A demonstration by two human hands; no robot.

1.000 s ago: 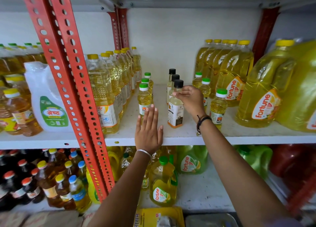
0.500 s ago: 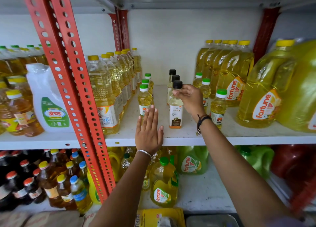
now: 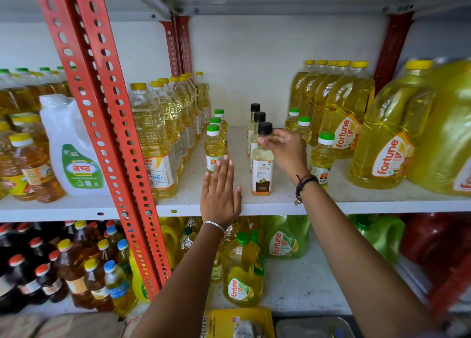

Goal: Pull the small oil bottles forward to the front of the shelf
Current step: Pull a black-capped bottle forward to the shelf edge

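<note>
Three black-capped bottles: a row running back from the white shelf point(image 3: 356, 205) edge.
Front coconut oil bottle point(image 3: 262, 168): upright near that edge.
Right hand point(image 3: 288, 150): fingertips pinched together on its neck under the black cap point(image 3: 265, 128).
Left hand point(image 3: 220, 192): flat, fingers spread apart, on the edge, touching the front green-capped bottle point(image 3: 214, 149).

Large Fortune jugs point(image 3: 382, 149) stand beside red uprights point(image 3: 102, 108).

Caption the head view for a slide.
Right hand pinches a black-capped coconut oil bottle near the shelf front; left hand rests flat.
</note>
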